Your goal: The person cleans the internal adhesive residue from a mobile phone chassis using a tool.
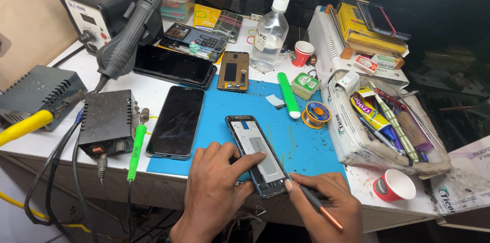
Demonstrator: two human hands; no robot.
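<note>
An opened phone frame [258, 154] with a white and grey inside lies on the blue work mat [301, 143] near the front edge. My left hand [217, 187] grips its left side, thumb pressed across its middle. My right hand [332, 210] holds a thin dark tool with a copper end [319, 207], the tip touching the frame's lower right edge.
A black phone [177, 120] lies on the mat's left side. Further back are more phones, a spray bottle [269, 31], a green marker [288, 95], a solder spool [317, 114], a hot-air station [104, 6]. A box of tools [383, 120] and a red cup [394, 186] sit right.
</note>
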